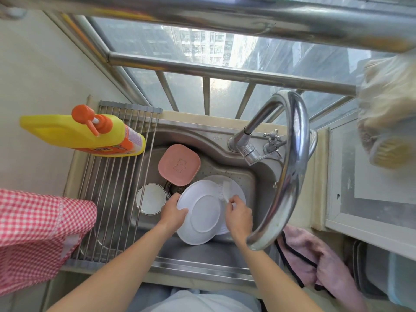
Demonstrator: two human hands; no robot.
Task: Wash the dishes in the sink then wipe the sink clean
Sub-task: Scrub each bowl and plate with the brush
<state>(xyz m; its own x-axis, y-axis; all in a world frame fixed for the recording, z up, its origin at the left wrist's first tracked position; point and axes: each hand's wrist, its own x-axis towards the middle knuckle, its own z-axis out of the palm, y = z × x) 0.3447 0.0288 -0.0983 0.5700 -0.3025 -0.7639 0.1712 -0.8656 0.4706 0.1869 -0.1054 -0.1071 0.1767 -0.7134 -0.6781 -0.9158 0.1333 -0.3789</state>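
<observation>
My left hand [172, 211] grips the left rim of a white plate [200, 212], held underside up over the steel sink [225, 154]. My right hand [238, 216] pinches a blurred white scrubbing brush or cloth [225, 190] against the plate's upper right edge. A second white plate [236, 188] lies partly hidden beneath it. A pink square dish [179, 164] with a bear print leans at the back of the basin. A small white bowl [151, 199] sits to the left, beside the drain [174, 188].
A roll-up wire rack [117, 183] covers the sink's left side, with a yellow detergent bottle [85, 134] on it. The curved tap [290, 154] arches over the right. A pink cloth [315, 262] hangs at right, a red checked cloth [38, 235] at left.
</observation>
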